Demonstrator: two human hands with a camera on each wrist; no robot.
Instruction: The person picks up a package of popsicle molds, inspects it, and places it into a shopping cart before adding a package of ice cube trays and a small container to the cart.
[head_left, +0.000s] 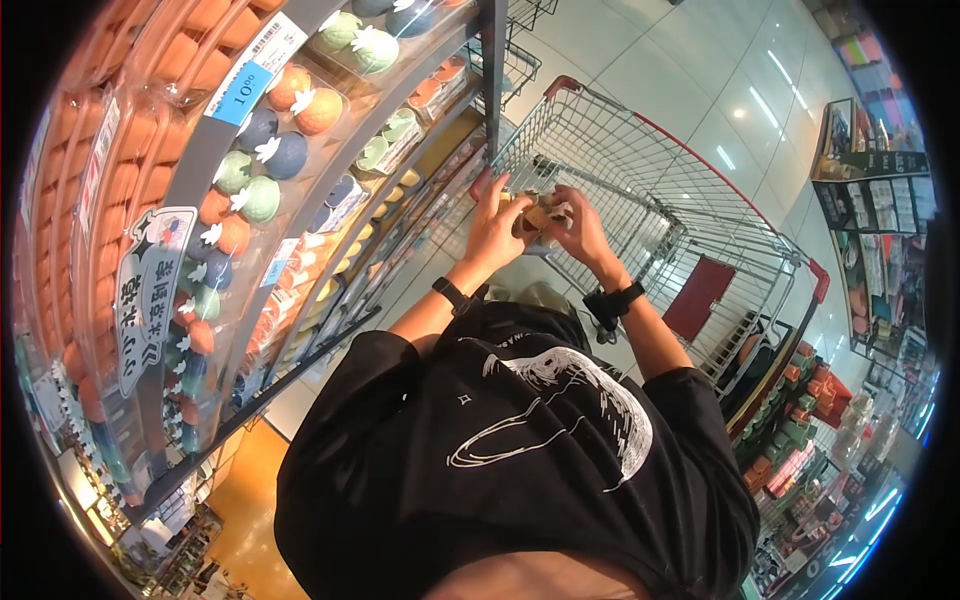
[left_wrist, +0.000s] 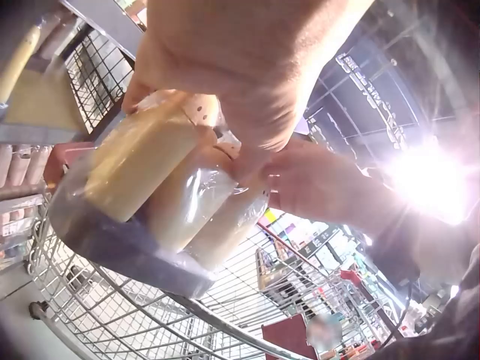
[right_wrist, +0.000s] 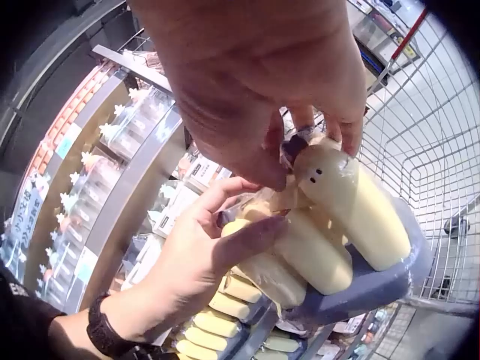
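Observation:
Both hands hold one plastic-wrapped pack of pale yellow, rounded bottle-like pieces [right_wrist: 358,214] standing in a dark blue-grey tray [right_wrist: 352,300]. In the right wrist view the right hand [right_wrist: 262,82] grips the pack's top, fingers curled over the piece with small dark dots. The left hand [right_wrist: 187,251] pinches the wrapping at the other side, thumb across the tops. Seen from the left wrist, the left hand [left_wrist: 225,60] is curled over the pack [left_wrist: 142,157], partly hiding the right hand [left_wrist: 330,187]. In the head view the left hand [head_left: 493,232] and right hand [head_left: 582,235] are close together.
A wire shopping cart [head_left: 640,150] with red trim stands just beyond the hands. Shelves of packaged round orange, green and blue items [head_left: 285,155] run along the left, with a blue price tag [head_left: 240,93]. More displays [head_left: 800,420] stand at the right, on a tiled floor [head_left: 700,60].

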